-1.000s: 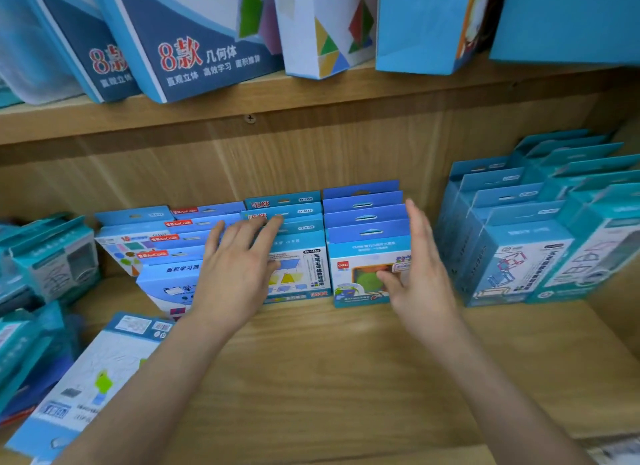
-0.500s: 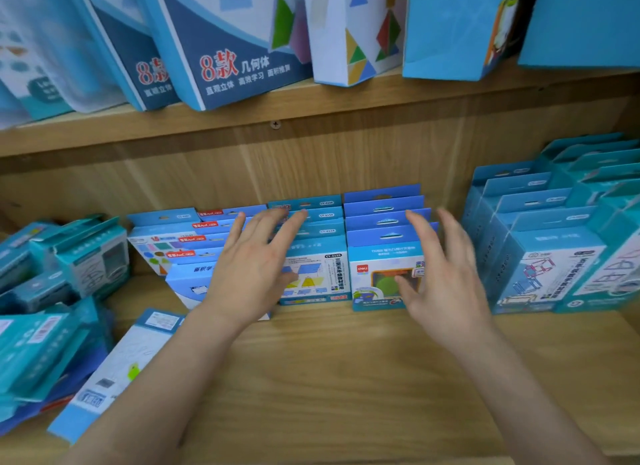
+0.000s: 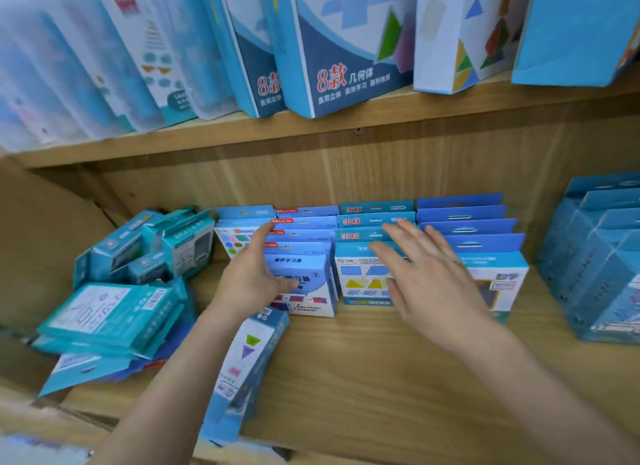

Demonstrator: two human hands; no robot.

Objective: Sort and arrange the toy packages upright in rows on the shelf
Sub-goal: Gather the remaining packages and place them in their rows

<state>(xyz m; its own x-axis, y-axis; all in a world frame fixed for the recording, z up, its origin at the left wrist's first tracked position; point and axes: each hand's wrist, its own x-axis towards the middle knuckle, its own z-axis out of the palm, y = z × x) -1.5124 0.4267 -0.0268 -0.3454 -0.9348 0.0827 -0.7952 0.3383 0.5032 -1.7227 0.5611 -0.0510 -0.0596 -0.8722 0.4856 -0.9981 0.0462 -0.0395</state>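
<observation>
Pale wood-grain shelf (image 3: pixel 363 371), and both hands have slid leftward since a moment ago. Flat on the fronts before, the left hand (image 3: pixel 252 277) now sits at the left edge of the toy packages (image 3: pixel 304 281), fingers straight up along the row's side, thumb laid across the glossy front card. Over goes the right hand (image 3: pixel 426 277), off the far-right row (image 3: pixel 498 284), spread wide and holding nothing before the middle row (image 3: pixel 360 281); contact I can't tell. Slim rectangular cardboard packs with hang tabs stand upright at the back. One flat pack (image 3: pixel 246 364) lies at the front edge, beside a toppled teal pile (image 3: pixel 114 312).
</observation>
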